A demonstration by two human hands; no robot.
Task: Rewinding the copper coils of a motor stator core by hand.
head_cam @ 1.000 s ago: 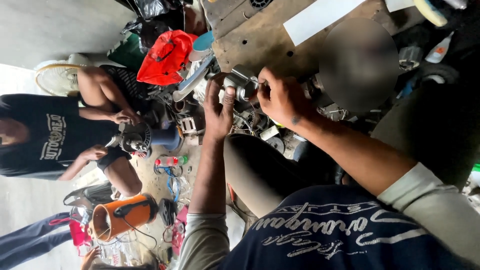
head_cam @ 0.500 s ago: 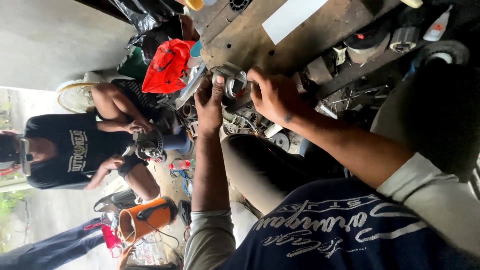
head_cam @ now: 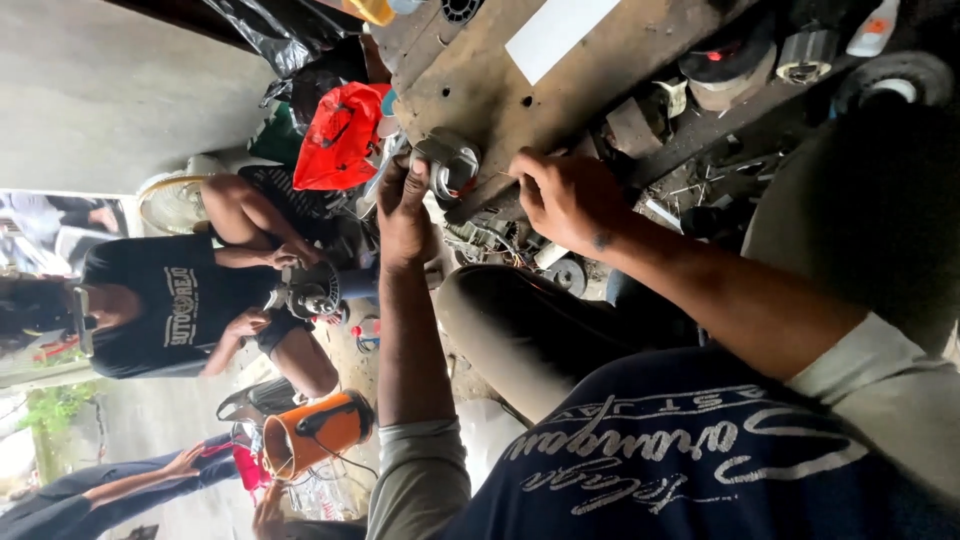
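Two hands on one small metal motor part at the edge of the worn wooden table, around 12 o'clock. Left hand has its grip wrapped on the part; right hand at 1 o'clock, grip hard to tell. One red bag at 11, a co-worker at 9 holding a fan motor, one orange bucket at 7. Clutter everywhere, barely any room.

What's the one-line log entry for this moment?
left hand: on round metal part | right hand: beside it, on wooden bench
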